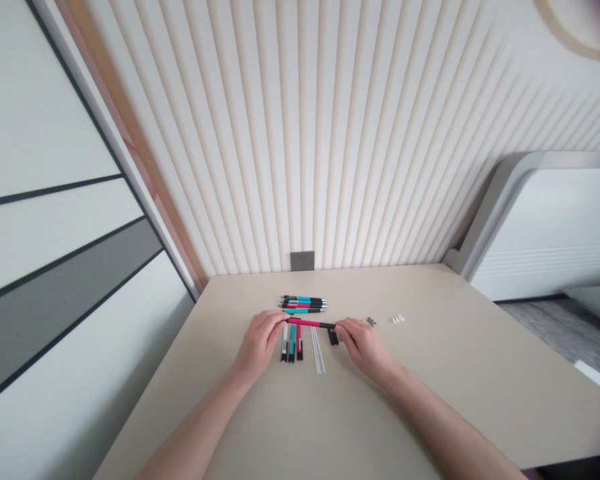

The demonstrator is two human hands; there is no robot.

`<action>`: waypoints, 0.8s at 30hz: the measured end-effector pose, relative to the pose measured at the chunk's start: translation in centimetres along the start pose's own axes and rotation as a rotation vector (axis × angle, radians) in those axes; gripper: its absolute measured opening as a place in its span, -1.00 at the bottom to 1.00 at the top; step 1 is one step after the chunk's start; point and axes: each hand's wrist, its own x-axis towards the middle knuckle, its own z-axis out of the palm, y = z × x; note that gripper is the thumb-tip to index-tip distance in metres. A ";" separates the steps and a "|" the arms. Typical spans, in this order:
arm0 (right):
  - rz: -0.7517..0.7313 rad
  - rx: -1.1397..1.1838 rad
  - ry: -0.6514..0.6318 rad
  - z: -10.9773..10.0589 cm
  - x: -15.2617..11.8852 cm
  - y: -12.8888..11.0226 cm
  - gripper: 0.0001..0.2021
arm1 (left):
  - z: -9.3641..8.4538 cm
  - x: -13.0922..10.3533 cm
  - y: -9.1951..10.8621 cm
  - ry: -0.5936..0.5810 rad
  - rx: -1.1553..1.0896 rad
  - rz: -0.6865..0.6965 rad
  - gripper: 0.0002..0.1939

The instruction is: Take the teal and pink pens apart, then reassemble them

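Note:
A red pen with a black grip (307, 323) is held level above the table between my two hands. My left hand (263, 339) pinches its left, clip end. The black right end is between the fingers of my right hand (363, 341). Behind it lie several blue, red and black pens (304, 305) side by side. Nearer me are a white barrel (285, 343), a blue barrel (293, 343) and a red barrel (300, 343), then several thin white refills (318, 350). Black grips (333, 337) lie beside my right fingertips.
Small dark metal parts (371, 321) and small white pieces (398, 319) lie right of my right hand on the beige table (455, 360). A ribbed wall with a dark socket (303, 261) rises behind. A white cabinet (55, 373) stands at the left.

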 end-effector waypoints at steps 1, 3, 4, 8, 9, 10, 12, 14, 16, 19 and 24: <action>-0.007 0.015 0.000 0.1 0.0 0.1 -0.70 | 0.0 0.0 -0.2 -0.011 -0.006 -0.006 -0.82; -0.020 0.044 0.011 0.2 0.0 0.4 -0.73 | 0.1 -0.1 -0.5 -0.034 -0.017 -0.032 -0.80; -0.022 0.053 0.018 0.2 0.0 0.5 -0.73 | 0.2 -0.1 -0.6 -0.049 -0.021 -0.046 -0.78; -0.010 0.060 0.048 0.1 0.0 0.9 -0.73 | 0.2 -0.2 -0.7 -0.127 -0.004 -0.049 -0.76; -0.003 0.060 0.056 0.1 0.0 0.9 -0.73 | 0.2 -0.2 -0.7 -0.148 0.006 -0.039 -0.76; 0.005 0.060 0.064 0.1 0.0 0.9 -0.73 | 0.1 -0.2 -0.7 -0.165 0.019 -0.027 -0.77; 0.016 0.058 0.076 0.0 0.0 0.8 -0.73 | 0.0 -0.2 -0.7 -0.187 0.043 0.000 -0.76; 0.017 0.054 0.082 -0.1 0.1 0.6 -0.73 | -0.3 -0.1 -0.7 -0.188 0.066 0.028 -0.74; 0.010 0.061 0.077 -0.2 0.1 0.3 -0.71 | -0.6 0.1 -0.7 -0.178 0.087 0.051 -0.72; 0.020 0.064 0.057 -0.3 0.1 0.0 -0.66 | -0.9 0.2 -0.7 -0.165 0.110 0.086 -0.70; 0.056 0.014 0.032 -0.1 0.2 0.3 -0.59 | -0.9 0.0 -1.1 -0.155 0.142 0.126 -0.70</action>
